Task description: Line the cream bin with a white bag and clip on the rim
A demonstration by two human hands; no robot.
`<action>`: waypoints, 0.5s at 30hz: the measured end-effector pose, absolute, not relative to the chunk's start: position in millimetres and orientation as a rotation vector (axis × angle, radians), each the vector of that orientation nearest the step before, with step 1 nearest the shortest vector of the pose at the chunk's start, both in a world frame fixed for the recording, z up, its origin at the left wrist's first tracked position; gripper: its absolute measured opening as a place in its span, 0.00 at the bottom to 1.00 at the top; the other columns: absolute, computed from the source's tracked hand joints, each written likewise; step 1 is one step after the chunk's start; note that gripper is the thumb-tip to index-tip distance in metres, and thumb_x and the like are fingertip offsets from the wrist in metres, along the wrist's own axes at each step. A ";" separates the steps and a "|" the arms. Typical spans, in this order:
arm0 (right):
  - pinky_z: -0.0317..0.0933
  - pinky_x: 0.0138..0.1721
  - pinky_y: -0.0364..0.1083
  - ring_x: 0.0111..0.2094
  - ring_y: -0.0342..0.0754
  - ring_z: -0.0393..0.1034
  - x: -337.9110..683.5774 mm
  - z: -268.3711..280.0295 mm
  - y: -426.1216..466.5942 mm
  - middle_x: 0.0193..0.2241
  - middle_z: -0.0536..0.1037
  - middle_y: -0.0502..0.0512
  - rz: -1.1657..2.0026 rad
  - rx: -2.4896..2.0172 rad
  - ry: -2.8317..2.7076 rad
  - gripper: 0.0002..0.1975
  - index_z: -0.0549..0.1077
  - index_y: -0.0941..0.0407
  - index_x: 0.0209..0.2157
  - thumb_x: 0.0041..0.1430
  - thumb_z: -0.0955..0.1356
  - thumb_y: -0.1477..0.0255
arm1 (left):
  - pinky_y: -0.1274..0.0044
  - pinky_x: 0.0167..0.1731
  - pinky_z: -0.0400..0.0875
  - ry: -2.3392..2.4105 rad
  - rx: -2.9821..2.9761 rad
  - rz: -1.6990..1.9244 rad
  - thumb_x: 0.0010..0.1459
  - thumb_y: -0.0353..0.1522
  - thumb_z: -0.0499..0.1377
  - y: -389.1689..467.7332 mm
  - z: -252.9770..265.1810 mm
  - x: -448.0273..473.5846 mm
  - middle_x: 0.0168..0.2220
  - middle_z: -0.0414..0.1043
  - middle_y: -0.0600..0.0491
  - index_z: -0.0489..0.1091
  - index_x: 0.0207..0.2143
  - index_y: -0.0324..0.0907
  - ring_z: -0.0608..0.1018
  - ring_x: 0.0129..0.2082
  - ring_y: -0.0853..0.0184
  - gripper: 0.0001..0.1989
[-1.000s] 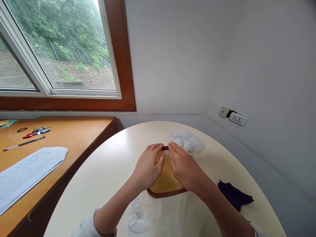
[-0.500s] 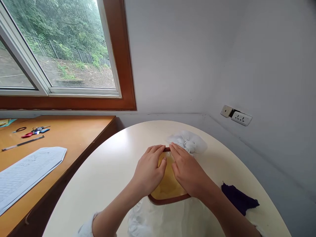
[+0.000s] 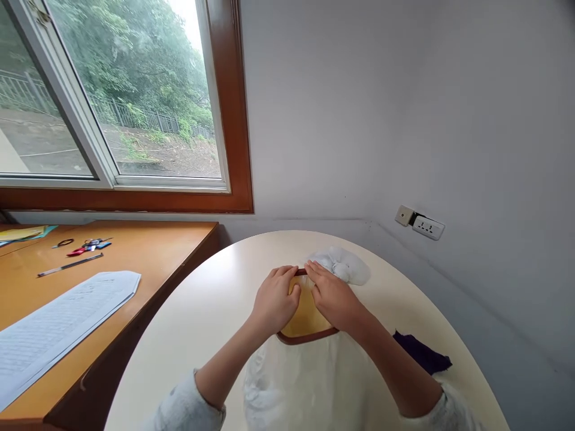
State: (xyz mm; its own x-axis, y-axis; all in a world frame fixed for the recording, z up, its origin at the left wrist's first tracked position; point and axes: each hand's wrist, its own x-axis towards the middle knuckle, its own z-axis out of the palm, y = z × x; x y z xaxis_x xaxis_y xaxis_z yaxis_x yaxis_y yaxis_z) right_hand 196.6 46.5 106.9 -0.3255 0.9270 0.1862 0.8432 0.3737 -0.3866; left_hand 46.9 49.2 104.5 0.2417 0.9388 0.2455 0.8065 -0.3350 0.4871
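Observation:
A bin with a yellow inside (image 3: 308,311) and a brown rim (image 3: 309,339) stands in front of me at the round table. Pale, wrinkled plastic film (image 3: 265,395) hangs below the rim on the near side. My left hand (image 3: 275,302) is closed over the left side of the rim, thumb toward the inside. On the right side, my right hand (image 3: 336,299) grips the rim the same way. Both sets of fingertips come close together at the far edge. Just beyond them lies a knotted white plastic bag (image 3: 345,263).
A dark purple cloth (image 3: 422,352) lies on the right of the round cream table (image 3: 202,323). To the left, a wooden desk (image 3: 157,245) carries papers (image 3: 72,317), a pen (image 3: 69,264) and scissors (image 3: 85,248). Walls and a window border the far side.
My view has tilted up and turned a little left, so the scene sits further right and lower at the back. Both hands keep their hold on the rim.

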 end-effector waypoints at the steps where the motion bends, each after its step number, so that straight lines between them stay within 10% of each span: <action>1: 0.45 0.61 0.48 0.62 0.47 0.47 196.8 107.5 46.6 0.61 0.56 0.59 0.316 -1.520 -2.262 0.27 0.57 0.64 0.59 0.58 0.53 0.78 | 0.70 0.54 0.60 1.654 2.256 0.733 0.57 0.31 0.46 47.0 105.3 46.8 0.54 0.66 0.50 0.64 0.53 0.38 0.65 0.55 0.61 0.22; 15: 0.52 0.55 0.46 0.56 0.46 0.60 198.9 119.3 44.3 0.55 0.67 0.60 -0.031 -1.530 -2.067 0.21 0.66 0.60 0.53 0.62 0.54 0.76 | 0.65 0.58 0.52 1.726 2.067 0.939 0.59 0.36 0.46 13.5 106.1 41.1 0.58 0.58 0.42 0.59 0.54 0.37 0.55 0.61 0.59 0.22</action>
State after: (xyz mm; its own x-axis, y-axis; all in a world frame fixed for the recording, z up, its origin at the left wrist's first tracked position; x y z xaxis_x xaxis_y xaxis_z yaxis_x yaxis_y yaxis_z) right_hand 198.9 44.3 119.3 -0.1899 0.8743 0.4468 0.8874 0.3476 -0.3029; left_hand 41.1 13.5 106.1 0.0704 0.9531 0.2945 0.7651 -0.2411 0.5971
